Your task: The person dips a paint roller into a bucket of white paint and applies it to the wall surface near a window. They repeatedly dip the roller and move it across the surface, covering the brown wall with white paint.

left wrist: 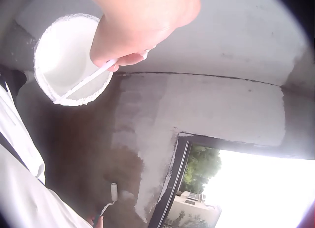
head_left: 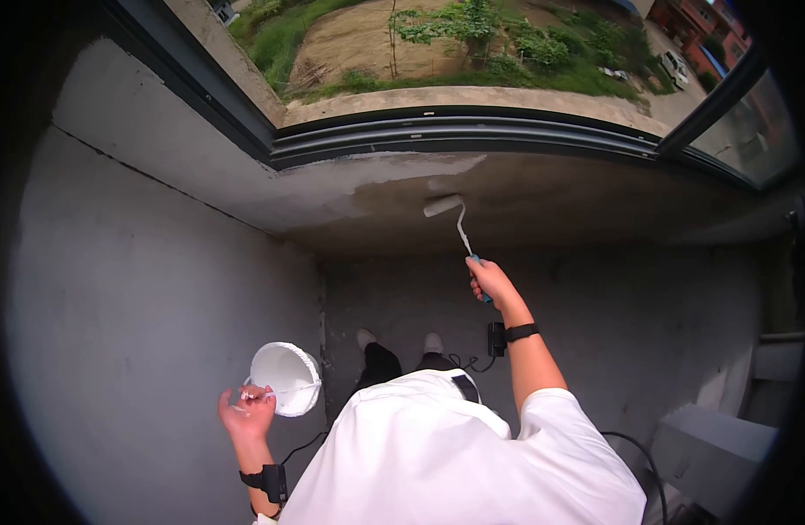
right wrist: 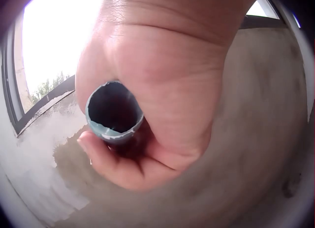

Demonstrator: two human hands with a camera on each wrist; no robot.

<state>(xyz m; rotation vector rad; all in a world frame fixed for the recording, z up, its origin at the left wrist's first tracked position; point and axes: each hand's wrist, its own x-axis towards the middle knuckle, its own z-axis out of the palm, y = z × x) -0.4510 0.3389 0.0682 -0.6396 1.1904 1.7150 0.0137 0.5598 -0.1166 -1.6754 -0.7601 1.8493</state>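
Observation:
My right hand (head_left: 490, 282) grips the blue handle of a small paint roller (head_left: 443, 206). The roller's white sleeve lies against the brown wall under the window, beside a whitish painted patch (head_left: 393, 173). In the right wrist view the fingers wrap round the hollow end of the handle (right wrist: 114, 112). My left hand (head_left: 247, 413) holds a white bucket (head_left: 284, 378) by its thin handle, which crosses the bucket's mouth in the left wrist view. White paint coats the bucket's inside and rim (left wrist: 40, 70), and white smears mark the left fingers.
A dark window frame (head_left: 472, 131) runs above the wall being rolled. On the left stands a grey wall (head_left: 157, 254) with a dark seam. Pale block-like shapes (head_left: 717, 451) are at the lower right, with a black cable (head_left: 652, 464) beside them. Two shoes (head_left: 433, 342) stand on the floor.

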